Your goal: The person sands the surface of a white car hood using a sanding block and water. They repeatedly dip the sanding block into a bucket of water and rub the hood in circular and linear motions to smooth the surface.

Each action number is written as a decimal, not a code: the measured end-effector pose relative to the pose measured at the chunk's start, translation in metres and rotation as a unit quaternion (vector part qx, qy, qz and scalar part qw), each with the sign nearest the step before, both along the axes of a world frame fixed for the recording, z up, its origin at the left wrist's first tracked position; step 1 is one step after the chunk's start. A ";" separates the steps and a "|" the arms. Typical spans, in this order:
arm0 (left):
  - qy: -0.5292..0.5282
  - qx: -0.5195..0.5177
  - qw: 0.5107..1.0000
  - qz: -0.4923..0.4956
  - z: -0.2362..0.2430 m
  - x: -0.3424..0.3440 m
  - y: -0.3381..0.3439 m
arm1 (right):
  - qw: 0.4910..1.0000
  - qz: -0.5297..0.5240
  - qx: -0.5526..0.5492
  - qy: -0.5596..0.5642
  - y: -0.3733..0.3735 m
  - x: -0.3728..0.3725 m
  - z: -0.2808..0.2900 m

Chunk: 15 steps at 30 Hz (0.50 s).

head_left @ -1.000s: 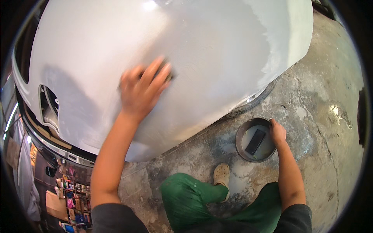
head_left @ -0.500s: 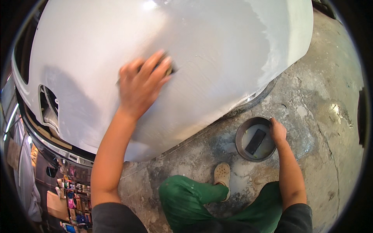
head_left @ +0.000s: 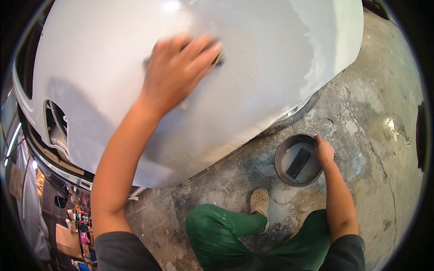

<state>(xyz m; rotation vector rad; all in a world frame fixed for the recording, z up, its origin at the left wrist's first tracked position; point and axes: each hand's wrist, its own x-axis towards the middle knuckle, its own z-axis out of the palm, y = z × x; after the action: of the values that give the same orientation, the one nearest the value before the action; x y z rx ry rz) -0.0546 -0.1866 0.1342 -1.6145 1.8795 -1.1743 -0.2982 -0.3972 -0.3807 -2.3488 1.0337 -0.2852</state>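
My left hand (head_left: 174,74), a little blurred, is closed over a dark sanding block (head_left: 219,58) and presses it on the wet grey-white car panel (head_left: 266,77). Only the block's ends show past my fingers. Low on the right, my right hand (head_left: 324,150) grips the rim of a round dark basin (head_left: 279,168). Cloudy water fills its bottom, and a black rectangular block (head_left: 298,163) lies in it.
Stained concrete floor (head_left: 370,108) runs along the panel's edge. My beige clog (head_left: 259,201) stands left of the basin. An oval opening (head_left: 56,122) cuts through the panel at left. Crowded shelves (head_left: 83,226) are at lower left.
My left hand has slid the sanding block up and to the right over the panel. The basin and my right hand have hardly moved.
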 end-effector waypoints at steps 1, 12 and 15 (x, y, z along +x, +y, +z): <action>-0.027 -0.012 0.999 -0.024 -0.005 -0.004 0.032 | 1.000 -0.007 -0.001 -0.011 0.000 0.000 0.000; -0.029 0.010 0.995 -0.091 0.020 0.000 -0.060 | 1.000 -0.004 0.009 0.013 0.000 0.000 0.003; -0.015 0.003 0.998 -0.061 0.017 -0.002 -0.039 | 1.000 -0.003 0.003 0.007 0.000 -0.001 0.001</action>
<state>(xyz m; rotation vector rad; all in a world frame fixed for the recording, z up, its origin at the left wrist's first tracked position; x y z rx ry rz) -0.0565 -0.2258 0.1507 -1.4876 1.9846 -1.2352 -0.2994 -0.3975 -0.3796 -2.3466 1.0474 -0.2687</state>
